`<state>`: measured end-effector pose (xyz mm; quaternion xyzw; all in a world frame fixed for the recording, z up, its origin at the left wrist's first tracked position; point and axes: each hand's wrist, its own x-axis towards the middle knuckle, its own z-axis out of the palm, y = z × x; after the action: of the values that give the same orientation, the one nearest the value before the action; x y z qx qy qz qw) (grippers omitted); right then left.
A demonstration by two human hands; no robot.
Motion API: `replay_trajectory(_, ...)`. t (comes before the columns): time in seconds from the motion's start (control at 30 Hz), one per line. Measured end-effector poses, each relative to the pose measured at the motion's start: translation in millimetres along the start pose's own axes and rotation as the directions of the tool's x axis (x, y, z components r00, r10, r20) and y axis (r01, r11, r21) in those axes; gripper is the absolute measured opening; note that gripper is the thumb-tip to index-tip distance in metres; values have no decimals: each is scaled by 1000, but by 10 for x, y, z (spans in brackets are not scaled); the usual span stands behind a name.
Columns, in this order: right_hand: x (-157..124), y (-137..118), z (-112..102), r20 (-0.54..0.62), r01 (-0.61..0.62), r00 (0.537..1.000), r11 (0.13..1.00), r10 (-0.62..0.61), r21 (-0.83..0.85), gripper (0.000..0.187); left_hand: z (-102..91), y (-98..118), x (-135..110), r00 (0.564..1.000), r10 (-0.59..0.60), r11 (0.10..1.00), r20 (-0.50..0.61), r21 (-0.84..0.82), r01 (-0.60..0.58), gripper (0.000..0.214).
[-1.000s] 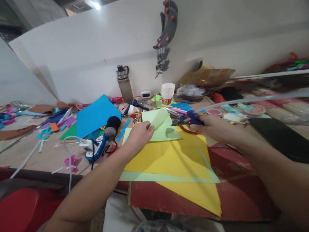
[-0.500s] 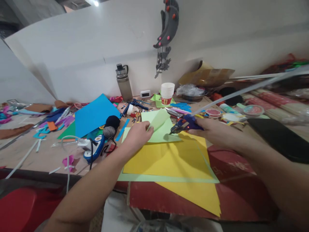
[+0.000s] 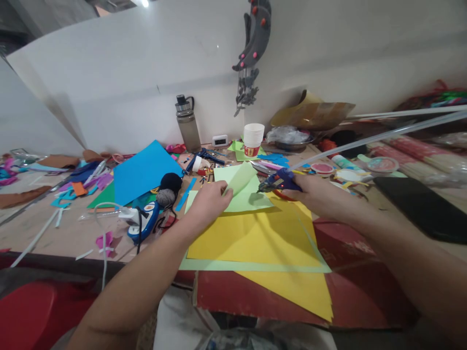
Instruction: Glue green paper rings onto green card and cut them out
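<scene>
- The left hand [image 3: 207, 203] pinches the lifted flap of the light green paper [image 3: 255, 200], fingers closed on its edge.
- The right hand [image 3: 310, 192] is wrapped around a blue glue gun [image 3: 279, 180], its nozzle just above that paper.
- The paper lies on a yellow sheet [image 3: 255, 238] on the surface [image 3: 65, 233].

The wooden table [image 3: 73, 233] runs along the white wall, crowded from end to end; a red cardboard [image 3: 346, 253] lies at its near edge with yellow sheets [image 3: 255, 233] on it; a light green sheet [image 3: 251, 199] lies at their far side, one corner lifted; a blue sheet [image 3: 144, 170] lies to the left, black and grey yarn balls [image 3: 170, 182] just beside it; a water bottle [image 3: 186, 124], a small white clock [image 3: 220, 141] and stacked paper cups [image 3: 253, 139] stand near the wall; coloured scraps [image 3: 78, 187] litter the left end; a black slab [image 3: 426, 209] lies at the right.
</scene>
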<state>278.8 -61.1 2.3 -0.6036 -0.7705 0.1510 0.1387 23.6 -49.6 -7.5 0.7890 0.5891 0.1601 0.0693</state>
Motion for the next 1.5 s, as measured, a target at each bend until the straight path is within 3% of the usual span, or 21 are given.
replay_trajectory(0.2, -24, 178, -92, 79, -17, 997, 998, 23, -68, 30, -10, 29, -14, 1000, -17, 1000, 20, -1, 17, 29)
replay_trajectory(0.3, 0, 61, -17, 43, -60, 997, 996, 63, -61, 27, -9, 33, -15, 1000, -6, 1000, 15, -1, 6, 30)
replay_trajectory(0.4, 7, -133, 102, 17, 1, 1000, 1000, -1, -14, 24, 7, 14, 1, 1000, 2, 1000, 5, -9, -2, 30)
replay_trajectory(0.47, 5, -214, 158, 69, 72, 995, 997, -74, 38, 25, 19, -4, 15, 1000, -4, 1000, -2, -11, 4, 30)
replay_trajectory(0.53, 6, -235, 185, 86, 76, 993, 996, -80, 55, 27, 27, -20, 25, 1000, -10, 1000, -9, -11, 10, 30)
replay_trajectory(0.67, 7, -246, 225, 4, 17, 1000, 1000, -17, 10, 27, 30, -37, 33, 1000, 8, 1000, -27, -22, -8, 31)
replay_trajectory(0.8, -36, -365, 288, 78, 82, 993, 990, -91, 111, 22, 29, -39, 37, 999, -10, 1000, -31, -7, 9, 28)
replay_trajectory(0.93, -77, -403, 258, 78, 101, 991, 988, -110, 113, 20, 24, -35, 37, 1000, -15, 1000, -14, -11, 15, 26)
replay_trajectory(1.07, -74, -368, 270, 115, 102, 986, 986, -118, 131, 29, 0, -28, 30, 1000, 12, 998, 18, -67, -11, 25)
replay_trajectory(1.2, -53, -394, 368, 62, 98, 992, 986, -107, 135, 26, -43, -11, 24, 999, 5, 987, 54, -159, 4, 20)
replay_trajectory(1.33, -119, -344, 276, 114, 129, 982, 973, -153, 193, 24, -62, 2, 19, 996, -8, 986, 84, -167, 22, 18)
replay_trajectory(1.5, -189, -161, 87, 120, 88, 986, 978, -112, 187, 27, -40, -5, 6, 996, 19, 987, 86, -158, -6, 18)
